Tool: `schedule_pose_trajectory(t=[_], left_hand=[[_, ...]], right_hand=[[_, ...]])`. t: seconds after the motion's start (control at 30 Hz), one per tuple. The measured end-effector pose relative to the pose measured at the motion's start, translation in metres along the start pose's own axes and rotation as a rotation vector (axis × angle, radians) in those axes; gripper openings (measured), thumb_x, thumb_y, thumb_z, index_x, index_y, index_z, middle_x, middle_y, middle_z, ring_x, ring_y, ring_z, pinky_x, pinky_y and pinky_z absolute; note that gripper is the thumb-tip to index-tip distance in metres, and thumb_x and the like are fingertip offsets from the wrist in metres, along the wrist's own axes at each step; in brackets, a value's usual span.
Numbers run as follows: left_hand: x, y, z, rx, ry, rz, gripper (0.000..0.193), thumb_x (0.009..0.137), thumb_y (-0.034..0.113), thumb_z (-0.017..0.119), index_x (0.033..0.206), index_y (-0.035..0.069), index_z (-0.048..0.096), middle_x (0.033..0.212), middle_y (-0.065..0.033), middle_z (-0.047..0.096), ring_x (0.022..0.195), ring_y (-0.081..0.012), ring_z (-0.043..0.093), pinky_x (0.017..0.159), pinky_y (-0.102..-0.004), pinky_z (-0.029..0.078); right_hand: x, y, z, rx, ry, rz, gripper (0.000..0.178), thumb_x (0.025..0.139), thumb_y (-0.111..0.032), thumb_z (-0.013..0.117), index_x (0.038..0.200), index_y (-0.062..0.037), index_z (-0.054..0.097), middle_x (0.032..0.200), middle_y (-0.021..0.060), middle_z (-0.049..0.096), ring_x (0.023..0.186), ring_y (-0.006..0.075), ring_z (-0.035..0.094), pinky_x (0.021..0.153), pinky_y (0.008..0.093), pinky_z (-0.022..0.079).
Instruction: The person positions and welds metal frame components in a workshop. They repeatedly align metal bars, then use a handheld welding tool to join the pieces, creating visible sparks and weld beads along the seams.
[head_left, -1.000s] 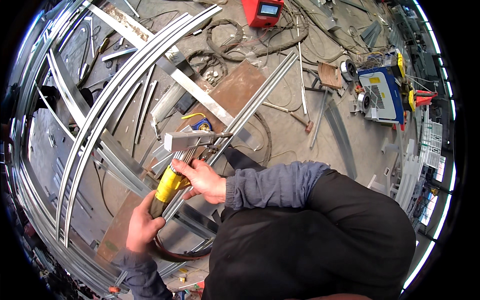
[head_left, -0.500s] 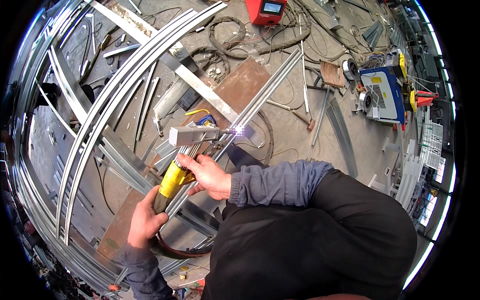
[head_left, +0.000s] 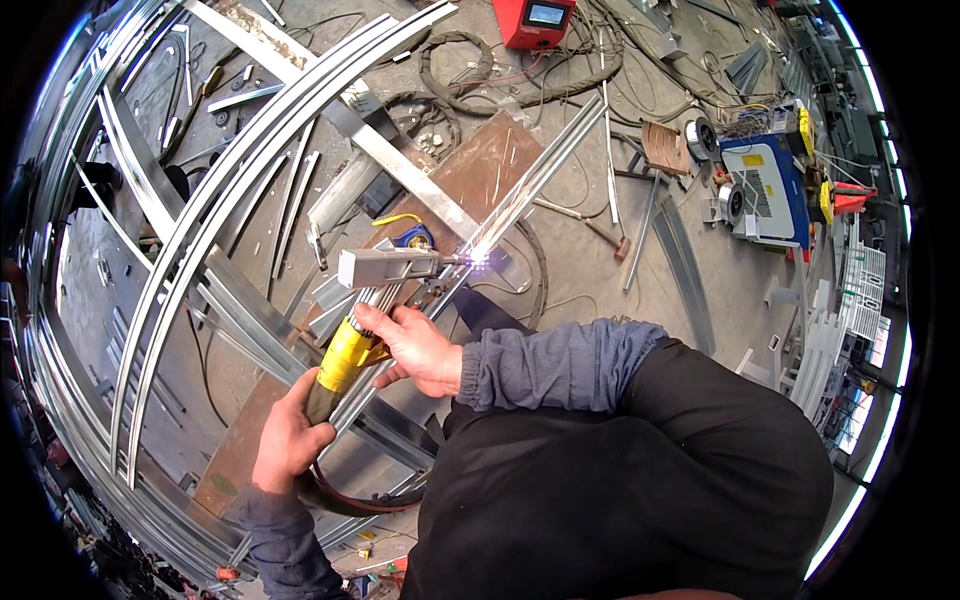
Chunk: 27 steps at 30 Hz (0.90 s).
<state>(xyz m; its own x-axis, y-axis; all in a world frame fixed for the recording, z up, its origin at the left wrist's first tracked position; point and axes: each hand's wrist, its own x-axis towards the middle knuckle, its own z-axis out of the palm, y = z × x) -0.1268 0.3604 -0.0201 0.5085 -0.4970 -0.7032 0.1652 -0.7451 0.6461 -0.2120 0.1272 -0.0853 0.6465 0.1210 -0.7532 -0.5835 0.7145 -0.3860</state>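
Note:
Both my hands grip a handheld welding torch (head_left: pixel 345 362) with yellow tape round its handle and a grey box-shaped head. My left hand (head_left: pixel 288 440) wraps the dark rear end, where a cable leads off. Further up, my right hand (head_left: pixel 420 350) holds the torch near its yellow part, thumb on top. The nozzle points right, and a bright purple-white arc glows at its tip over a long metal rail (head_left: pixel 545 180). Sparks streak up along that rail. Just behind the torch head lies a blue tape measure (head_left: pixel 412 237). What sits beneath the torch is partly hidden.
Long curved metal strips (head_left: pixel 205 210) sweep across the left. A flat bar (head_left: pixel 410 180) crosses to the rail over a rusty plate (head_left: pixel 490 160). A hammer (head_left: pixel 612 240), a red machine (head_left: pixel 533 22) and a blue-white machine (head_left: pixel 762 185) stand or lie beyond, among cables.
The arc at the torch tip has grown brighter, and sparks now fly up along the rail. My hands and the torch stay nearly in place.

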Motion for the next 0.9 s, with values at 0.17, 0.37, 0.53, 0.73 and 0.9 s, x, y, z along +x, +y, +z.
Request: schedule_pose_trajectory(t=[0.17, 0.37, 0.53, 0.73, 0.9], left_hand=[[-0.002, -0.001, -0.002, -0.004, -0.012, -0.001, 0.074, 0.072, 0.007, 0.067, 0.145, 0.002, 0.057, 0.103, -0.0182, 0.072, 0.097, -0.0247, 0.071, 0.092, -0.0338, 0.054], [-0.006, -0.001, -0.002, 0.000, -0.002, 0.021, 0.074, 0.072, 0.007, 0.067, 0.145, 0.001, 0.057, 0.103, -0.0181, 0.072, 0.095, -0.0250, 0.071, 0.091, -0.0340, 0.054], [-0.009, 0.005, -0.004, 0.049, -0.009, -0.017, 0.073, 0.073, 0.006, 0.067, 0.145, 0.002, 0.057, 0.101, -0.0196, 0.073, 0.093, -0.0269, 0.071, 0.089, -0.0354, 0.055], [-0.012, -0.003, -0.002, 0.016, -0.002, 0.009, 0.073, 0.073, 0.006, 0.068, 0.146, 0.004, 0.057, 0.103, -0.0207, 0.073, 0.096, -0.0277, 0.073, 0.090, -0.0358, 0.055], [-0.016, 0.011, -0.003, -0.032, -0.032, -0.050, 0.076, 0.072, -0.003, 0.064, 0.147, -0.004, 0.055, 0.113, -0.0034, 0.065, 0.102, -0.0126, 0.059, 0.093, -0.0251, 0.049]], right_hand=[[-0.002, 0.000, 0.002, -0.001, 0.004, -0.004, 0.070, 0.099, -0.067, 0.065, 0.136, -0.0085, 0.059, 0.123, 0.0066, 0.069, 0.111, 0.0184, 0.067, 0.068, 0.0373, 0.062], [0.000, 0.006, 0.002, -0.005, -0.005, 0.001, 0.070, 0.099, -0.068, 0.065, 0.136, -0.0080, 0.058, 0.123, 0.0071, 0.068, 0.112, 0.0187, 0.067, 0.068, 0.0376, 0.062], [0.000, 0.007, 0.003, -0.006, -0.020, 0.004, 0.071, 0.099, -0.068, 0.064, 0.135, -0.0075, 0.058, 0.124, 0.0077, 0.068, 0.112, 0.0187, 0.067, 0.068, 0.0377, 0.062], [-0.003, 0.007, 0.004, -0.010, -0.029, 0.008, 0.071, 0.099, -0.067, 0.064, 0.136, -0.0068, 0.056, 0.124, 0.0079, 0.068, 0.112, 0.0186, 0.067, 0.068, 0.0374, 0.063], [-0.002, 0.010, 0.004, -0.009, -0.029, 0.012, 0.070, 0.100, -0.066, 0.064, 0.137, -0.0078, 0.055, 0.125, 0.0074, 0.068, 0.112, 0.0187, 0.068, 0.068, 0.0374, 0.063]])
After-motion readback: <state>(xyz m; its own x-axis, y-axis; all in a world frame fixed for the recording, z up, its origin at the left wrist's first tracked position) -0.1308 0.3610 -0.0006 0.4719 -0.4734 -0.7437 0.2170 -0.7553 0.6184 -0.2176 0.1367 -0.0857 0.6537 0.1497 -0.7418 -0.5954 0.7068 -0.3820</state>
